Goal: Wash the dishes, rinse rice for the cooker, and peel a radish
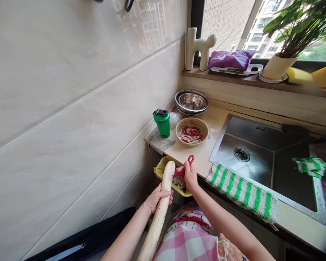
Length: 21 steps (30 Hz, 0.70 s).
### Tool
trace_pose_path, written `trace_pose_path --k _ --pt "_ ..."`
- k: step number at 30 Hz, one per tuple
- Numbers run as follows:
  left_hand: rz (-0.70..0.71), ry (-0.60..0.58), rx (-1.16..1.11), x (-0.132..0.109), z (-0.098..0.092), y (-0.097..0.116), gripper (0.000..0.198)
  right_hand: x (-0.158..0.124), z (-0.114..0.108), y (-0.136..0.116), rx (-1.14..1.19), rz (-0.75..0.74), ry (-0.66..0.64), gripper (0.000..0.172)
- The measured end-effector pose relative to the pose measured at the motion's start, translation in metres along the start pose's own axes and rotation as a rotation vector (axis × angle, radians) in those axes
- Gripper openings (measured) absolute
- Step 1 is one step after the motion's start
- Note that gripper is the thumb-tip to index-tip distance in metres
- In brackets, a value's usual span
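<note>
A long pale yam (162, 203) slants up from the bottom edge, its upper part smooth and white, its lower part browner and specked. My left hand (155, 199) is wrapped round the yam, below its upper end. In my right hand (190, 177) is a red peeler (190, 158), its ring-shaped handle end sticking up past my fingers. The peeler's head is close against the right side of the yam; whether it touches cannot be made out. Beneath both hands is a bin lined with a yellow bag (159, 169), with pale scraps inside.
On the counter stand a green cup (163, 125), a beige basket (179, 136) of red chillies and stacked metal bowls (177, 103). A striped towel (241, 192) hangs over the front edge by the steel sink (255, 152). A tiled wall (70, 108) rises at left.
</note>
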State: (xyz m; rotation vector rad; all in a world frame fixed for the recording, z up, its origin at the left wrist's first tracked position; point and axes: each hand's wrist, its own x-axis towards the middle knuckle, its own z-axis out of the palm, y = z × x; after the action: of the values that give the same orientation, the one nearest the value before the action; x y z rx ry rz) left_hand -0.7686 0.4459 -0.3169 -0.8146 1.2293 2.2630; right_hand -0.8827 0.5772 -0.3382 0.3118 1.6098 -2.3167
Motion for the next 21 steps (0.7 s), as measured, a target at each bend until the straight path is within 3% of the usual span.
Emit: trace_pose_path --k 3,6,12,21 --pt "-0.016 -0.024 0.063 0.005 0.008 0.002 0.064 -0.012 0.012 0.003 0.06 0.058 -0.058 0.038" --pt "-0.028 -0.064 0.111 0.006 0.013 0.002 0.069 -0.017 0.016 0.009 0.017 0.022 -0.117 0.037" --pt "-0.019 -0.115 0.143 -0.011 0.015 -0.007 0.082 0.015 0.003 0.007 -0.091 -0.017 0.023 0.037" --pt "-0.007 -0.127 0.152 -0.041 0.002 -0.025 0.074 0.04 -0.005 0.014 -0.081 0.041 0.099 0.041"
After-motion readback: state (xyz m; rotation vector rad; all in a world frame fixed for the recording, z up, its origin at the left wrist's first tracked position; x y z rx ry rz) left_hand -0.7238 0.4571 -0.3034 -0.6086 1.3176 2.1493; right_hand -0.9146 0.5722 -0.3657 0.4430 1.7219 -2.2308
